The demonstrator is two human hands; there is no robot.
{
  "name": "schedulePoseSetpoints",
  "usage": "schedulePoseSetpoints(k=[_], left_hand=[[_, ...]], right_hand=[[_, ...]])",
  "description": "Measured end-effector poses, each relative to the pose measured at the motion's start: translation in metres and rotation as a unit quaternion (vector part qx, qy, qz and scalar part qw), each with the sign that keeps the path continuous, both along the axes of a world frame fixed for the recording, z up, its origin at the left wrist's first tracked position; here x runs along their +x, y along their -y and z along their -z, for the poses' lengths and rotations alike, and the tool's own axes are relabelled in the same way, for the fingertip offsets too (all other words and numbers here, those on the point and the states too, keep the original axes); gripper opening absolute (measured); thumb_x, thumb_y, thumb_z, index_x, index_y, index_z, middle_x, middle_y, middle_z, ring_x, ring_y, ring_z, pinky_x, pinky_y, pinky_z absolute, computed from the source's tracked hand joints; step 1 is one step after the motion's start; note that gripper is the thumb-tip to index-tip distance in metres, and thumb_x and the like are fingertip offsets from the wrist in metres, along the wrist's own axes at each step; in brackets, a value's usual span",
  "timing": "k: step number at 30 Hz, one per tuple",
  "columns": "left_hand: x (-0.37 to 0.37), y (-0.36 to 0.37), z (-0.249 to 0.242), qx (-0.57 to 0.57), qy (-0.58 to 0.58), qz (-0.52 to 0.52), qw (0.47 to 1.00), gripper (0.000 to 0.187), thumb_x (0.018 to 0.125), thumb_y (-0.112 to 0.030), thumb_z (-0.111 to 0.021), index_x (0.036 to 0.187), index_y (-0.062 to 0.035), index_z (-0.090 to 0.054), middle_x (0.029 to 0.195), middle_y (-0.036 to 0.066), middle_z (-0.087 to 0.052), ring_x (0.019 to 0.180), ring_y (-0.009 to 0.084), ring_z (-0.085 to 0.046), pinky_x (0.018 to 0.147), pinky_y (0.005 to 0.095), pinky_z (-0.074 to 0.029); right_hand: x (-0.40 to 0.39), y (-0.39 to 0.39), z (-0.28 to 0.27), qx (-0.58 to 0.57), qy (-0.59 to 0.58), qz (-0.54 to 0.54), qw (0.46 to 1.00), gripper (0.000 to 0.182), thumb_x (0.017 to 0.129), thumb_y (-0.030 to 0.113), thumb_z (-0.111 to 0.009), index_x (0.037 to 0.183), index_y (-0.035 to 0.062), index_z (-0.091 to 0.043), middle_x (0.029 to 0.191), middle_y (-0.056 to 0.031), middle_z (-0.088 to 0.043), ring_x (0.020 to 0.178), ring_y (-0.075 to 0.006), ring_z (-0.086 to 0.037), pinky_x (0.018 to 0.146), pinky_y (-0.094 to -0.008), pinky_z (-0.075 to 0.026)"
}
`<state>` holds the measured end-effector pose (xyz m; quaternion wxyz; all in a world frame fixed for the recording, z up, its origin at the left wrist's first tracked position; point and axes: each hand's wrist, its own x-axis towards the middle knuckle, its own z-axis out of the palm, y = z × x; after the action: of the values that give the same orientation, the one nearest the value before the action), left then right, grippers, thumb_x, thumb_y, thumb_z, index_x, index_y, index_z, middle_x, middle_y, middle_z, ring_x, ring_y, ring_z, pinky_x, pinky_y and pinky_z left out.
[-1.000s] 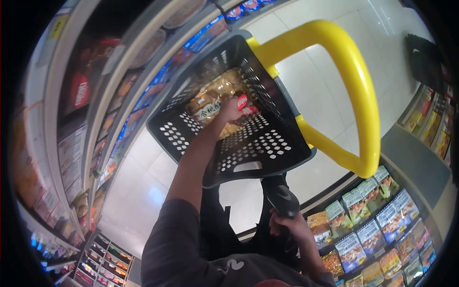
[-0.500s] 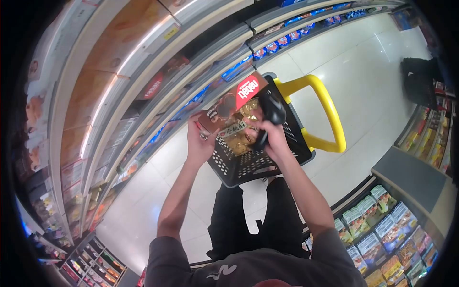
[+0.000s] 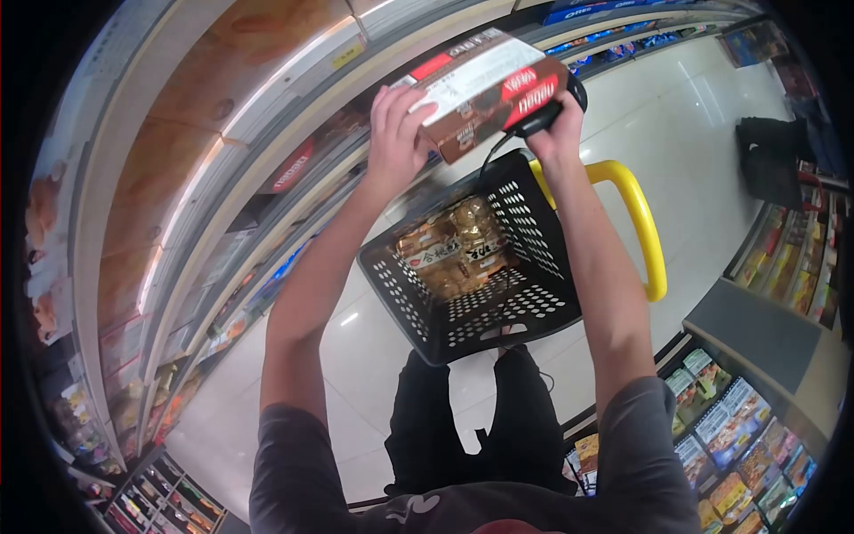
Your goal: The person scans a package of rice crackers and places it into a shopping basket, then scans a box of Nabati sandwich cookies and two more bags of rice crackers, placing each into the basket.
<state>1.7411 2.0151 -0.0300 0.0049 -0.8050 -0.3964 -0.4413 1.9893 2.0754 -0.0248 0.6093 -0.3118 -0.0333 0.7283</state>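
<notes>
My left hand (image 3: 398, 135) grips the near left end of a brown box (image 3: 485, 98) with red "nabati" labels and a white top. The box is raised over the far side of a black shopping basket (image 3: 418, 331). My right hand (image 3: 560, 133) is closed around a black corded handheld scanner (image 3: 534, 118), held close against the box's right end. From it a thin black cable hangs towards the basket. Inside the basket lie packs of golden-wrapped pastries (image 3: 458, 254) with a white label band. The basket's yellow handle (image 3: 642, 222) sticks out to the right.
Shelves with boxed goods (image 3: 294, 165) run along the left and far side, close to my left arm. Snack packs (image 3: 729, 418) fill a display at the lower right. Beyond the pale tiled floor (image 3: 685, 116), dark clothing or a bag (image 3: 772, 160) shows at the right.
Both hands have moved up and away from me, lifting the box from over the basket towards the shelf. The box has turned to show its white top, and the basket's inside is uncovered.
</notes>
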Motion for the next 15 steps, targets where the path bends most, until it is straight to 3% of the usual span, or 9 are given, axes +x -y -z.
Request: schedulePoseSetpoints(k=[3,5,7,9,10,12,13,14,15], left_hand=[[0.002,-0.024,0.022,-0.035,0.07,-0.017,0.997,0.062,0.064,0.01,-0.066,0.121,-0.0101,-0.051,0.126,0.015,-0.05,0.118,0.0381,-0.05,0.104,0.0544,-0.037],[0.002,-0.034,0.031,-0.056,0.092,-0.024,0.994,0.06,0.066,0.009,-0.066,0.121,-0.0093,-0.05,0.126,0.015,-0.051,0.117,0.0385,-0.05,0.102,0.0513,-0.039],[-0.001,-0.044,0.037,-0.071,0.094,-0.045,0.992,0.056,0.071,0.008,-0.064,0.123,-0.0083,-0.049,0.126,0.016,-0.052,0.116,0.0379,-0.051,0.095,0.0441,-0.045],[-0.007,-0.055,0.046,-0.141,0.079,-0.101,0.982,0.049,0.077,-0.002,-0.067,0.122,-0.0038,-0.049,0.11,0.023,-0.059,0.106,0.0435,-0.055,0.087,0.0471,-0.047],[-0.011,-0.059,0.052,-0.214,0.08,-0.138,0.964,0.046,0.08,-0.008,-0.069,0.121,-0.0014,-0.05,0.103,0.026,-0.061,0.101,0.0458,-0.057,0.085,0.0481,-0.048],[-0.018,-0.071,0.056,-0.282,0.129,-0.128,0.942,0.041,0.086,-0.022,-0.069,0.113,0.0047,-0.054,0.092,0.03,-0.062,0.091,0.0498,-0.058,0.079,0.051,-0.047],[-0.02,-0.073,0.058,-0.247,0.132,-0.119,0.952,0.041,0.089,-0.032,-0.066,0.098,0.008,-0.06,0.085,0.032,-0.063,0.086,0.0494,-0.06,0.077,0.0504,-0.047],[-0.02,-0.072,0.054,-0.249,0.13,-0.121,0.952,0.041,0.089,-0.032,-0.066,0.098,0.008,-0.06,0.085,0.032,-0.063,0.086,0.0494,-0.06,0.077,0.0504,-0.047],[-0.02,-0.072,0.048,-0.346,0.121,-0.175,0.914,0.044,0.089,-0.035,-0.066,0.09,0.0094,-0.061,0.081,0.032,-0.062,0.084,0.0491,-0.061,0.077,0.0496,-0.048]], right_hand=[[0.005,-0.03,0.019,-0.043,-0.001,0.007,0.999,0.031,0.084,0.017,-0.05,0.11,0.0014,-0.058,0.108,-0.0141,-0.064,0.102,-0.0312,-0.062,0.096,-0.0481,-0.048],[0.006,-0.042,0.016,-0.008,0.046,-0.005,0.999,0.013,0.083,0.015,-0.054,0.087,0.0036,-0.053,0.086,-0.0088,-0.056,0.077,-0.0257,-0.056,0.078,-0.0432,-0.052],[0.008,-0.058,0.018,0.013,0.064,-0.041,0.997,0.013,0.083,0.013,-0.055,0.088,0.0016,-0.054,0.088,-0.0108,-0.057,0.088,-0.0284,-0.06,0.085,-0.0477,-0.054],[0.001,-0.068,0.007,0.054,0.1,-0.072,0.991,0.018,0.084,0.009,-0.054,0.1,-0.0008,-0.054,0.098,-0.0121,-0.057,0.098,-0.031,-0.061,0.095,-0.0526,-0.052],[-0.006,-0.07,0.002,0.091,0.117,-0.077,0.986,0.028,0.084,0.006,-0.054,0.111,-0.0015,-0.052,0.108,-0.0115,-0.056,0.101,-0.0326,-0.061,0.095,-0.0497,-0.052],[-0.01,-0.084,0.004,0.087,0.129,-0.13,0.979,0.034,0.084,0.006,-0.055,0.117,0.0002,-0.05,0.114,-0.0104,-0.055,0.105,-0.0337,-0.062,0.094,-0.0463,-0.053],[-0.013,-0.09,0.005,0.127,0.17,-0.157,0.964,0.034,0.083,0.007,-0.057,0.117,0.0032,-0.052,0.116,-0.009,-0.056,0.101,-0.0324,-0.064,0.093,-0.0436,-0.054],[-0.014,-0.1,0.018,0.099,0.211,-0.147,0.961,0.029,0.083,0.008,-0.06,0.111,0.0007,-0.055,0.11,-0.0106,-0.061,0.094,-0.0299,-0.067,0.087,-0.0418,-0.056],[-0.02,-0.108,0.023,0.084,0.217,-0.147,0.961,0.023,0.081,0.007,-0.058,0.103,0.0006,-0.059,0.094,-0.0097,-0.062,0.082,-0.0242,-0.064,0.073,-0.0365,-0.054]])
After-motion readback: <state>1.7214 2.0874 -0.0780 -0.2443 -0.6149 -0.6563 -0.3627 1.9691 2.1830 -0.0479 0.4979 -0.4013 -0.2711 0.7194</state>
